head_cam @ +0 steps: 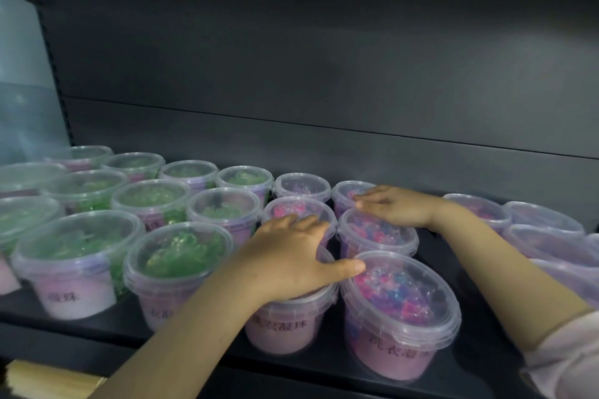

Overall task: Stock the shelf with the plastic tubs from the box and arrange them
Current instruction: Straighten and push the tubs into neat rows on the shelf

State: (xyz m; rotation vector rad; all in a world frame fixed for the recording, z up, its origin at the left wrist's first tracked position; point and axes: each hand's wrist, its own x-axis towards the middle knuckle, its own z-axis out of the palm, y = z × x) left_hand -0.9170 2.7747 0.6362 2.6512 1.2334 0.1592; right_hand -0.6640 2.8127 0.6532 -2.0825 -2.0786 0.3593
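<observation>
**A:** Where are the tubs?

**B:** On the dark shelf (39, 325), lids on, in rows running front to back. The green tubs (74, 256) are on the left and the pink-and-blue tubs (398, 308) in the middle.

**A:** Anything hard to make out?

**B:** The far-right tubs (544, 236) are blurred and cut by the frame edge. The labels are only partly legible. The front tub (285, 324) has most of its lid hidden under the left hand (291, 256).

**A:** And the grip?

**B:** Apart on both. The left hand lies flat on that lid, fingers spread, with the thumb tip touching the rim of the tub to its right. The right hand (392, 207) rests straight fingers across the lids of the two rear tubs (372, 236).

**A:** Room to move?

**B:** A bare strip of shelf lies between the middle column and the far-right tubs. The front tubs stand near the shelf's lip. The back panel (291, 74) rises well above the lids.
</observation>
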